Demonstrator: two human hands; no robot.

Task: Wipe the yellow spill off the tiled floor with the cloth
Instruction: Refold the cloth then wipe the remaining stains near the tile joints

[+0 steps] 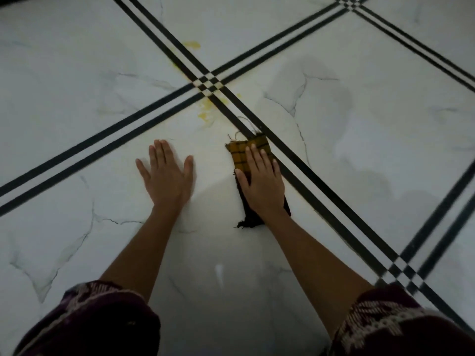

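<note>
Pressing flat with fingers spread, the right hand point(262, 181) lies palm down on a folded mustard-yellow checked cloth with a dark frayed end point(248, 155), holding it to the white marble-look tiled floor point(77, 98). The left hand point(167, 173) rests open and flat on bare tile at 9 o'clock from the cloth, well apart from it, holding nothing.

One cloth shows. Its long axis runs from the dark frayed end under the wrist at 6 o'clock to the yellow checked end at 12 o'clock, tilted slightly left; loose threads trail from that far end.

The yellow spill point(205, 109) shows as three patches: the largest at 11 o'clock from the cloth, near it but not touching; a small one beside the stripe crossing; and another farther off at 11 o'clock point(191, 44).

A double black stripe point(295, 163) runs just beside the cloth's right edge. Two dark patterned sleeves point(97, 319) fill the lower corners.
</note>
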